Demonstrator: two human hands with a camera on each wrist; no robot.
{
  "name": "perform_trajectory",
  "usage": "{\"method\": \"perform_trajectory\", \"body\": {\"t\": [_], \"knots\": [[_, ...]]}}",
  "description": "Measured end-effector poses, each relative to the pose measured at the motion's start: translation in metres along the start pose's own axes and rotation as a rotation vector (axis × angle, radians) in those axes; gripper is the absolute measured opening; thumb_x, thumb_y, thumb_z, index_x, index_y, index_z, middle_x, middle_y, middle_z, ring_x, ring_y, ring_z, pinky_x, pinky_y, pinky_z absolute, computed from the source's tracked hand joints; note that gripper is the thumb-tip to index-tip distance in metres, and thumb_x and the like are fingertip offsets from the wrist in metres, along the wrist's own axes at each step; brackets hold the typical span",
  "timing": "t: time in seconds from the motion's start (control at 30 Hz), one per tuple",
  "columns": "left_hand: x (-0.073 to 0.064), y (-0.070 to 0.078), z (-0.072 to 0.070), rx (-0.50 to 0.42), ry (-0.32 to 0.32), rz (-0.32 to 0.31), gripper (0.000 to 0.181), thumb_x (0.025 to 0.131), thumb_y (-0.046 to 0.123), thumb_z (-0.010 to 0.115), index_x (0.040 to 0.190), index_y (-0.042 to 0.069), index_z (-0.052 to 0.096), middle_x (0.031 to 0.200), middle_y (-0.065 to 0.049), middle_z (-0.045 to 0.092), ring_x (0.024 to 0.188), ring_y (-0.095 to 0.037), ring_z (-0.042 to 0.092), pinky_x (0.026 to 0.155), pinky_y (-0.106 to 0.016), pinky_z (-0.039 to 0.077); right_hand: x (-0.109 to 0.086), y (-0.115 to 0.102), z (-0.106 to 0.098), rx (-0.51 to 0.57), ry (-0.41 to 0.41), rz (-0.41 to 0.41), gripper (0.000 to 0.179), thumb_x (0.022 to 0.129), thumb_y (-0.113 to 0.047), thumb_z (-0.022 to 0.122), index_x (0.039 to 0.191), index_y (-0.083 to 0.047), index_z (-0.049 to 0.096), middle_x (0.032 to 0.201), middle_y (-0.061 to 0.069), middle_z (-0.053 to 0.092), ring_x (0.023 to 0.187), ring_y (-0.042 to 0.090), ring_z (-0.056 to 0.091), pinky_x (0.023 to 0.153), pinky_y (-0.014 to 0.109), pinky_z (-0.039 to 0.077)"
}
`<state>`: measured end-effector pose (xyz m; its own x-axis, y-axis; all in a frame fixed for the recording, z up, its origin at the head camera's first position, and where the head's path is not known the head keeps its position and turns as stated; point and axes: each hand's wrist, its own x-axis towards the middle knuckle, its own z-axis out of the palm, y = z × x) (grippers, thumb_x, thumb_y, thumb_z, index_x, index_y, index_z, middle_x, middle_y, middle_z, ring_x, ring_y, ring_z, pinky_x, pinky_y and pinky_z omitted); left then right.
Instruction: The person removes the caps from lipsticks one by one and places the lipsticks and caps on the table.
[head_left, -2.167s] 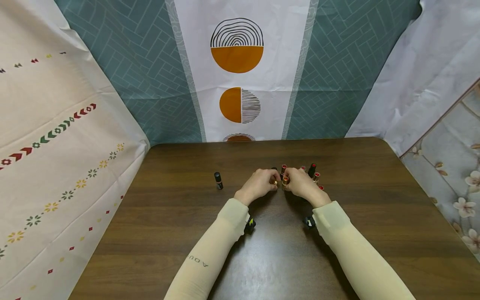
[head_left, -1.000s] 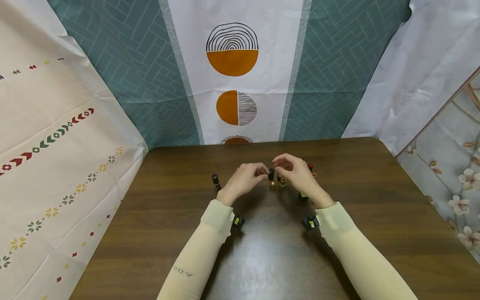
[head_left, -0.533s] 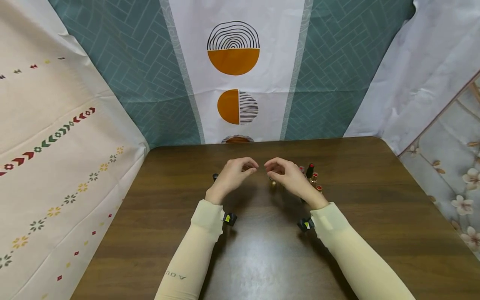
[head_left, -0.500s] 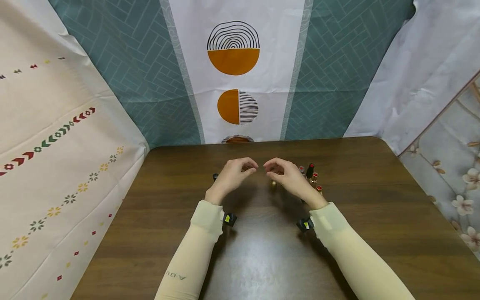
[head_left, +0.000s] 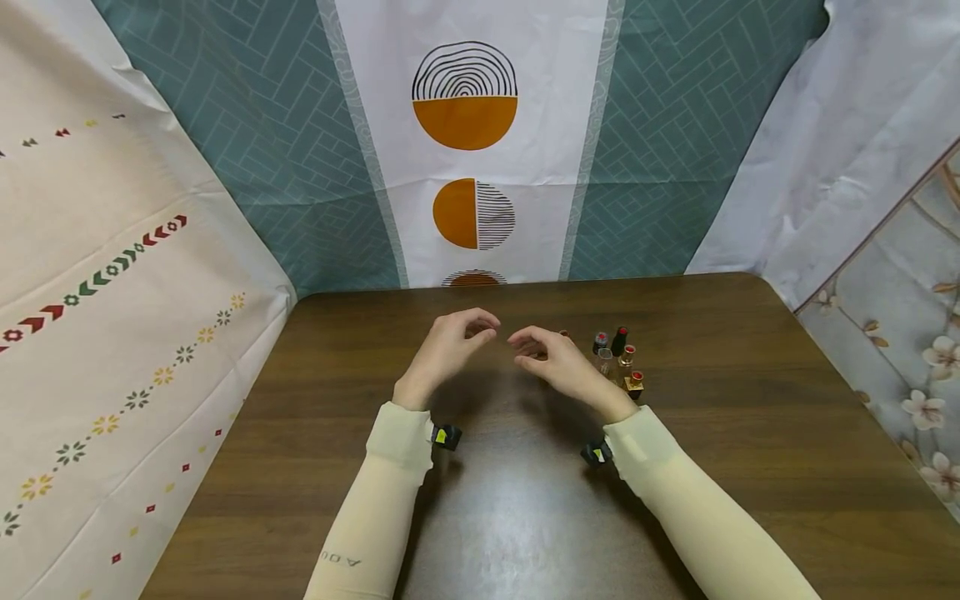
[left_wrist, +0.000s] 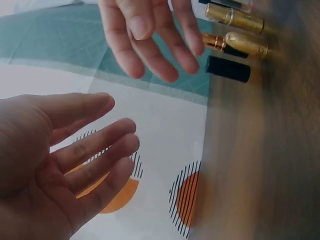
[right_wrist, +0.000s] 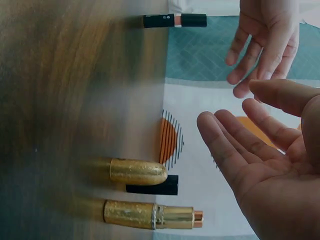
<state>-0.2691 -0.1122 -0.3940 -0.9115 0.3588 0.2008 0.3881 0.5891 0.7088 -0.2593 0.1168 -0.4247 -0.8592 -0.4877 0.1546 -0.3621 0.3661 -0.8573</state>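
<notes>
My left hand (head_left: 446,346) hovers over the middle of the table, palm inward, its fingers loosely bent around nothing. Facing it, my right hand (head_left: 558,362) is likewise bare, fingers relaxed and apart from the left. Near the right hand, an uncapped gold lipstick (right_wrist: 150,215) stands upright on the table. Beside it are a rounded gold cap (right_wrist: 137,171) and a black cap (left_wrist: 227,69). In the head view the right hand hides most of these. A black lipstick tube with a pinkish band (right_wrist: 175,20) stands farther left, hidden behind the left hand in the head view.
Several uncapped lipsticks, among them a black one (head_left: 619,342) and a gold-topped square one (head_left: 634,385), cluster right of the right hand with a clear cap (head_left: 604,357). The brown wooden table (head_left: 480,517) ends at a patterned cloth (head_left: 480,167) behind.
The left hand let go of the gold cap and the right hand left the gold lipstick. Both hands then rose and drifted left, away from the cluster.
</notes>
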Motion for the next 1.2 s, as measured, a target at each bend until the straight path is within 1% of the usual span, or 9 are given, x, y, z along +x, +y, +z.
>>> {"method": "perform_trajectory", "body": {"t": [0.17,0.3,0.43,0.6,0.73,0.83,0.97,1.2], "knots": [[-0.005,-0.003,-0.01,0.025,0.037,-0.033,0.022,0.105,0.018,0.066,0.124,0.011,0.073,0.12,-0.005,0.073,0.105,-0.025,0.069,0.095,-0.043,0.055,0.001,-0.002,0.006,0.004,-0.022,-0.025,0.032,0.102,-0.004,0.065,0.133,0.0,0.062,0.13,0.022,0.065,0.118,0.036,0.066,0.101,0.052,0.052],[-0.007,-0.007,-0.018,0.026,0.038,-0.049,0.023,0.104,0.016,0.066,0.126,0.009,0.072,0.119,-0.008,0.073,0.108,-0.027,0.068,0.097,-0.044,0.054,0.001,-0.002,0.009,0.01,-0.038,-0.031,0.033,0.102,-0.005,0.066,0.134,0.001,0.061,0.131,0.024,0.063,0.12,0.038,0.065,0.103,0.053,0.051],[-0.01,-0.01,-0.024,0.058,-0.01,-0.079,0.027,0.104,0.017,0.066,0.129,0.008,0.07,0.124,-0.01,0.07,0.115,-0.03,0.066,0.1,-0.046,0.053,0.002,0.0,0.011,0.01,-0.059,-0.021,0.034,0.102,-0.005,0.066,0.135,0.0,0.06,0.134,0.025,0.062,0.121,0.04,0.063,0.104,0.053,0.05],[-0.012,-0.012,-0.031,0.129,-0.086,-0.113,0.034,0.104,0.021,0.067,0.135,0.008,0.068,0.135,-0.012,0.064,0.128,-0.033,0.056,0.107,-0.051,0.046,0.003,0.002,0.013,0.013,-0.082,0.007,0.037,0.102,-0.007,0.067,0.137,-0.001,0.059,0.137,0.026,0.059,0.124,0.042,0.061,0.105,0.053,0.049],[-0.015,-0.015,-0.035,0.122,-0.122,-0.139,0.039,0.104,0.023,0.067,0.139,0.008,0.065,0.141,-0.014,0.06,0.132,-0.035,0.052,0.11,-0.054,0.044,0.005,0.004,0.016,0.004,-0.102,0.007,0.039,0.102,-0.007,0.067,0.139,0.0,0.057,0.139,0.026,0.058,0.125,0.043,0.06,0.106,0.053,0.049],[-0.016,-0.017,-0.035,0.116,-0.135,-0.151,0.04,0.103,0.024,0.068,0.14,0.008,0.064,0.142,-0.015,0.06,0.131,-0.036,0.052,0.109,-0.055,0.044,0.007,0.003,0.016,0.002,-0.121,0.003,0.042,0.101,-0.007,0.068,0.14,0.001,0.056,0.141,0.026,0.057,0.127,0.044,0.058,0.107,0.053,0.047],[-0.017,-0.02,-0.035,0.12,-0.148,-0.139,0.04,0.103,0.023,0.068,0.14,0.008,0.064,0.141,-0.017,0.059,0.13,-0.037,0.053,0.109,-0.056,0.044,0.008,-0.001,0.018,-0.011,-0.128,0.014,0.044,0.1,-0.005,0.069,0.141,0.003,0.055,0.143,0.026,0.056,0.128,0.044,0.057,0.107,0.054,0.046],[-0.018,-0.023,-0.04,0.126,-0.157,-0.148,0.04,0.102,0.021,0.069,0.14,0.006,0.064,0.143,-0.018,0.058,0.131,-0.036,0.053,0.109,-0.056,0.044,0.014,-0.003,0.022,-0.066,-0.161,0.028,0.05,0.099,-0.008,0.072,0.144,-0.001,0.054,0.147,0.021,0.054,0.13,0.042,0.056,0.107,0.052,0.048]]}}
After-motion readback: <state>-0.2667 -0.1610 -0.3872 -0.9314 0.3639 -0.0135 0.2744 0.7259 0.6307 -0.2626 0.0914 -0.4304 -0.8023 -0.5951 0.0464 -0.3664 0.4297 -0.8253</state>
